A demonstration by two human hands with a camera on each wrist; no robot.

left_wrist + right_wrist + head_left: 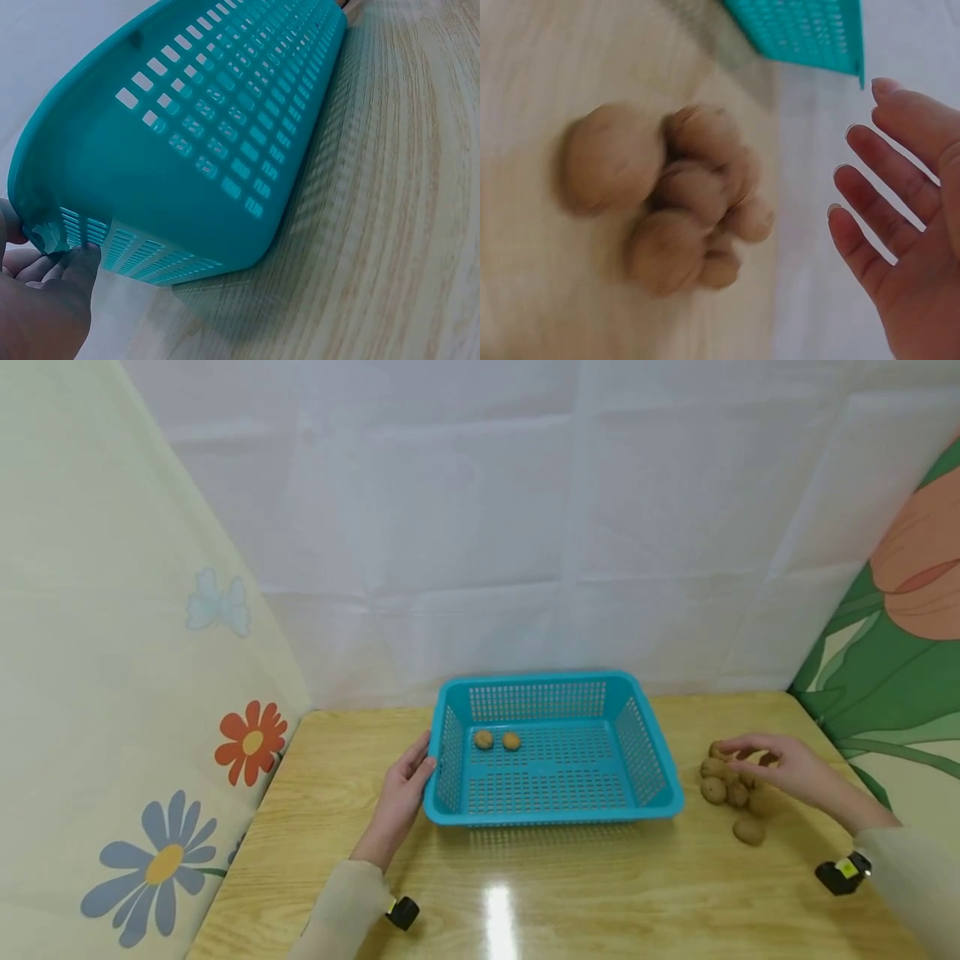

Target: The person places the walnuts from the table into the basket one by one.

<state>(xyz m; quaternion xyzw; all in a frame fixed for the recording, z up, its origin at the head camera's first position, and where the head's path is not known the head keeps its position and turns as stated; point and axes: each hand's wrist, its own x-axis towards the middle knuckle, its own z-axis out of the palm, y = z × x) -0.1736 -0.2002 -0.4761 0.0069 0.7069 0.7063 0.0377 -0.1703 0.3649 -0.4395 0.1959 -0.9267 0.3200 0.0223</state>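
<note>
A blue plastic basket (555, 817) with slotted walls stands on the table, two walnuts (483, 740) lying on its floor near the left side. My left hand (397, 795) grips the basket's left rim; in the left wrist view its thumb and fingers pinch the rim at a corner (46, 234). To the right of the basket lies a pile of several walnuts (714, 790), with one walnut (748, 830) at its near side. Over the far part of that pile is my right hand (787, 768). The right wrist view shows its fingers (874, 191) loosely extended, nothing between them.
The wood-grain table (600, 893) reaches back to a white cloth (465, 527). Flower-printed cloths hang at the left (112, 693) and right (900, 693). Each wrist wears a small black camera (402, 912).
</note>
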